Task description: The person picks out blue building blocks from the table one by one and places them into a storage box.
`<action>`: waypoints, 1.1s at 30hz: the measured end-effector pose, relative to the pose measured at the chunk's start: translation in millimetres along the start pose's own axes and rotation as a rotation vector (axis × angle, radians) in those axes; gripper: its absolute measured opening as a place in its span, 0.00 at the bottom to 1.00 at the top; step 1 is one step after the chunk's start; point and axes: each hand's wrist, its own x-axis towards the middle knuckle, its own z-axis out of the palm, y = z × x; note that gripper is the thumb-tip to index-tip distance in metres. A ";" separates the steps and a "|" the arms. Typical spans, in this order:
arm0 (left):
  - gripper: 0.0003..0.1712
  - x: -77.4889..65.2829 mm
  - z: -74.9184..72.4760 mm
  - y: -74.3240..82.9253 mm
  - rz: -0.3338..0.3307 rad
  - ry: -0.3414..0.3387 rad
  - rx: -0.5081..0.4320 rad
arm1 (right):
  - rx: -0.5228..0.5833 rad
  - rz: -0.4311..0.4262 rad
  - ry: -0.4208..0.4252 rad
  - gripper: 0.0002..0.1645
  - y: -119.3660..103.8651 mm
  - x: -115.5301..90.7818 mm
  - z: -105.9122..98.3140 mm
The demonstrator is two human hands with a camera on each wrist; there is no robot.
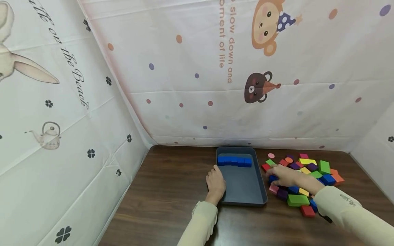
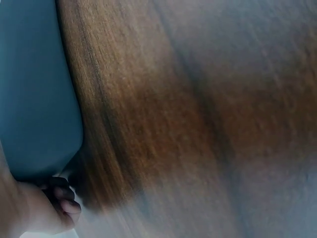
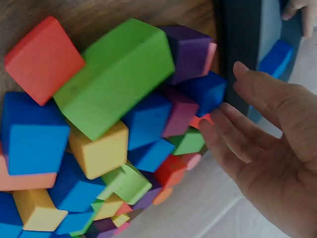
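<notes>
Right wrist view: the fingers (image 3: 215, 134) of the right hand (image 3: 277, 173) are spread a little, with a gap between them and the thumb, and they are right by a blue block (image 3: 205, 91) at the tray side of the pile. They have not closed on it, and I cannot tell if they touch it. A purple block (image 3: 189, 55) sits next to it, with a pink block (image 1: 273, 189) close by too. The step in hand looks like picking up that blue block. The next move seems to call for a pinch and a lift straight up, so the blocks beside it do not get bumped. Over to the left, the left hand (image 1: 216, 182) has its fingers curled at the gray tray (image 1: 243, 188) and holds its left edge (maybe so it will not slide). A row of blue blocks (image 1: 234, 161) lies near the far end of the tray. The rest of the pile (image 1: 315, 174), in many colors, is spread on the brown worktop (image 1: 163, 191). Behind it all hangs a white cloth (image 1: 184, 78) with dots and bears.
</notes>
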 end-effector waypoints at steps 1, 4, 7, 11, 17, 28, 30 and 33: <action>0.32 -0.1 0.0 -0.1 -0.004 -0.007 -0.020 | -0.001 -0.001 0.001 0.16 1.8 0.0 2.0; 0.31 -0.3 1.3 -1.0 -0.022 -0.017 -0.082 | 0.004 0.022 0.006 0.16 4.6 0.8 6.0; 0.31 0.2 3.2 -1.8 -0.031 -0.002 -0.109 | 0.000 0.041 0.006 0.16 6.8 1.8 7.7; 0.34 -0.4 3.9 -1.0 -0.022 0.010 -0.085 | -0.015 0.060 -0.008 0.16 10.2 2.5 11.1; 0.35 -4.0 1.7 3.9 -0.018 -0.016 -0.069 | -0.014 0.059 0.008 0.15 16.0 -3.2 16.3; 0.35 0.1 4.2 2.3 -0.020 0.011 -0.078 | -0.017 0.014 0.054 0.17 17.4 -4.7 9.6; 0.35 0.0 4.2 -0.1 -0.023 0.012 -0.076 | -0.012 -0.003 0.069 0.18 15.0 -3.6 6.0; 0.33 -1.1 3.2 -3.0 -0.032 0.007 -0.096 | -0.007 -0.015 0.091 0.21 10.2 -3.7 -0.3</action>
